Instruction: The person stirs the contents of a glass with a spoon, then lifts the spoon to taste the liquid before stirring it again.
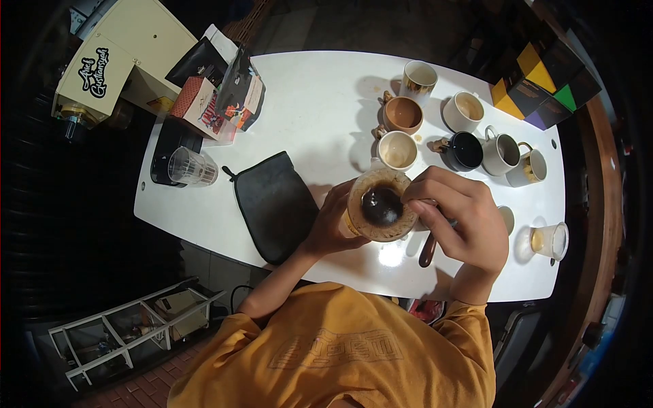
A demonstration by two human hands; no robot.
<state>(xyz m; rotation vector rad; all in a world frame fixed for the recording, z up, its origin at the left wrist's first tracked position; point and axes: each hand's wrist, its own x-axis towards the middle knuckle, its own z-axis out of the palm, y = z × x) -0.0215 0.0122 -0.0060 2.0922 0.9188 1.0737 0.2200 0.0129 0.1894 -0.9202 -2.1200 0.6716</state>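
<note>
My left hand [335, 221] wraps round the side of a cup of coffee [357, 192], held up close above the front of the table. Dark, shiny liquid lies in its bottom, and brown residue coats the inner wall. At the cup's right rim, my right hand [466, 214] is closed, thumb and forefinger pinched on the edge. A brown handle [428, 250] shows below the right fingers; its other end is hidden. Left of the cup, a black zip pouch [272, 204] lies flat. Just beyond the cup stands a cream mug [398, 150].
Several mugs stand at the back right of the white table [306, 88], including a brown mug [403, 115] and a black mug [466, 151]. A plastic cup [549, 242] is near the right edge. At left are a clear cup [192, 167], boxes [201, 109] and a cream machine [126, 47].
</note>
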